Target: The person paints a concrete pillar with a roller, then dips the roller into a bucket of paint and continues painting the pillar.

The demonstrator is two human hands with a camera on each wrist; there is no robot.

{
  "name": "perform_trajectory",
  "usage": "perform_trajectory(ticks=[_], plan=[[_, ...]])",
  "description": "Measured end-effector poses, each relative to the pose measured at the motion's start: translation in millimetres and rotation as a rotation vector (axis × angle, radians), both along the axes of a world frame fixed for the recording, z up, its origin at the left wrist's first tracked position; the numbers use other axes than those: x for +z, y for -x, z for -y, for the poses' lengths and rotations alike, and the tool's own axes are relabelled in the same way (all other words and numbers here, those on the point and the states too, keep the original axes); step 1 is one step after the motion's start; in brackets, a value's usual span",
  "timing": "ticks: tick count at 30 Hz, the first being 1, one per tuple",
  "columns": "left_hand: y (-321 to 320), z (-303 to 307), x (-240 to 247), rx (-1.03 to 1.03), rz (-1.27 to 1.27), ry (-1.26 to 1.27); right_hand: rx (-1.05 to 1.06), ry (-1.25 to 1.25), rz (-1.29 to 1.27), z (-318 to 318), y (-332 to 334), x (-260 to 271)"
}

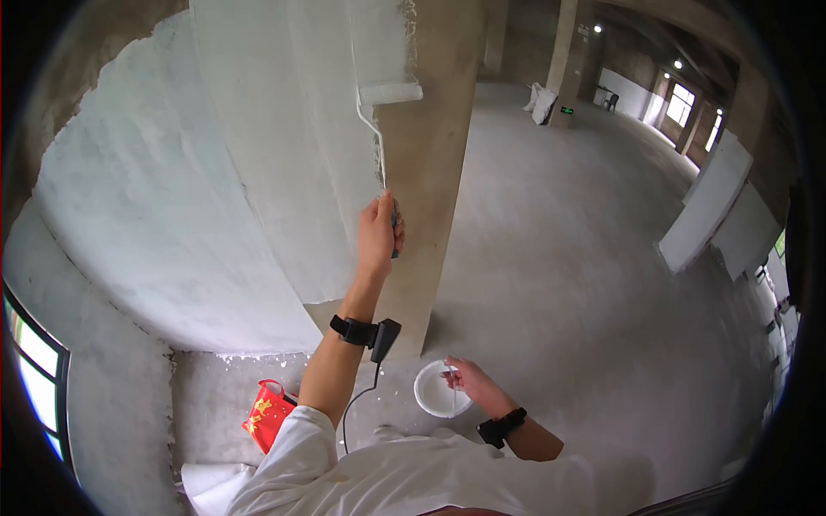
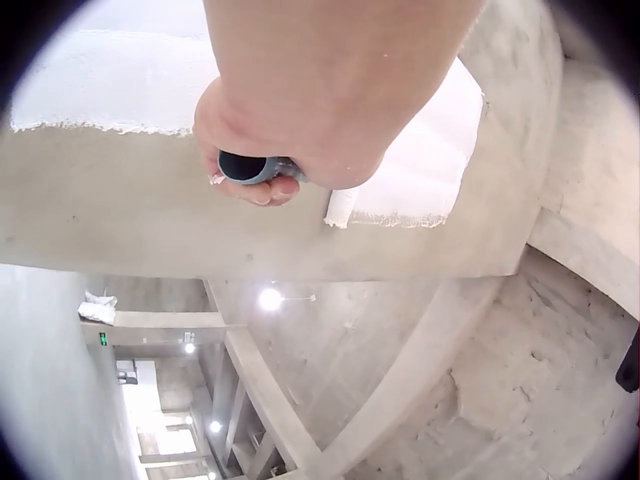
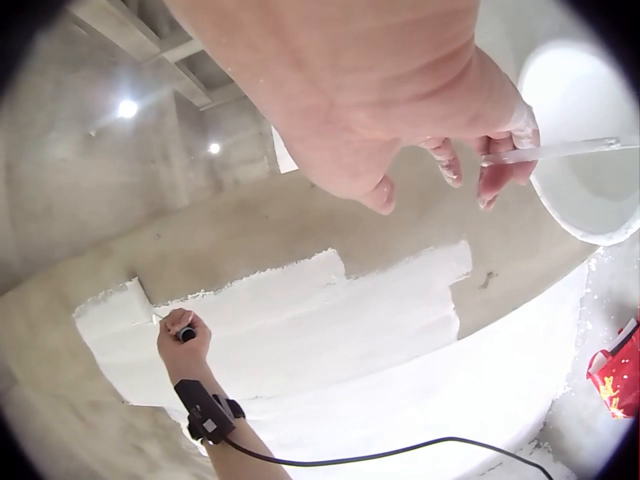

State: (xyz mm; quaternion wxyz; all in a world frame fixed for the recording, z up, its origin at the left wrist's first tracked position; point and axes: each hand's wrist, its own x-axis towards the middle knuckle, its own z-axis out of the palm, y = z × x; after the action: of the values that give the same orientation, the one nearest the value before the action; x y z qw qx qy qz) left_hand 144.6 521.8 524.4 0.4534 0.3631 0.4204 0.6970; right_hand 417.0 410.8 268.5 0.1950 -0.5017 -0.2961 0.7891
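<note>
My left hand (image 1: 379,228) grips a paint roller (image 1: 381,155) by its dark blue-green handle (image 2: 245,167). The arm is stretched up, and the white roller sleeve (image 1: 391,93) lies against the pillar, at the edge between white paint (image 1: 301,103) and bare brownish surface (image 1: 430,163). Low beside my body, my right hand (image 1: 469,381) holds a white bucket (image 1: 422,391). Its curled fingers (image 3: 498,178) hook a pale, thin bucket handle (image 3: 570,150) that crosses the opening. White paint smears mark these fingertips.
A red bag (image 1: 268,417) with gold print stands on the floor at the lower left, near paint-spattered concrete. A window (image 1: 39,370) lies far left. Grey floor (image 1: 551,258) stretches right toward another pillar (image 1: 714,198). A cable (image 1: 348,413) hangs from the left wrist camera.
</note>
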Motion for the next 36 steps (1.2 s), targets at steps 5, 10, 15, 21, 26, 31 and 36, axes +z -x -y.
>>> perform_trajectory(ticks=[5, 10, 15, 21, 26, 31, 36], plan=[[-7.0, -0.1, -29.2, -0.017, 0.003, 0.045, -0.045, -0.027, -0.069, -20.8, 21.9, 26.5], [-3.4, -10.9, -52.3, -0.026, 0.007, 0.072, -0.078, -0.047, -0.074, -32.6, 47.7, 82.3], [-8.8, -4.6, -62.0, -0.026, 0.045, 0.098, -0.036, -0.093, -0.102, -47.9, 66.2, 102.6], [-4.7, -6.9, -73.9, -0.023, 0.044, 0.156, -0.066, -0.120, -0.125, -59.3, 76.1, 110.6], [-5.7, -3.5, -96.1, -0.042, 0.080, 0.177, -0.094, -0.119, -0.111, -66.9, 78.0, 109.7], [-8.8, -0.2, -106.3, -0.051, 0.102, 0.222, -0.082, -0.159, -0.118, -74.7, 78.0, 116.0], [-11.0, 10.1, -136.5, -0.061, 0.129, 0.261, -0.090, -0.138, -0.097, -70.6, 73.7, 99.3]])
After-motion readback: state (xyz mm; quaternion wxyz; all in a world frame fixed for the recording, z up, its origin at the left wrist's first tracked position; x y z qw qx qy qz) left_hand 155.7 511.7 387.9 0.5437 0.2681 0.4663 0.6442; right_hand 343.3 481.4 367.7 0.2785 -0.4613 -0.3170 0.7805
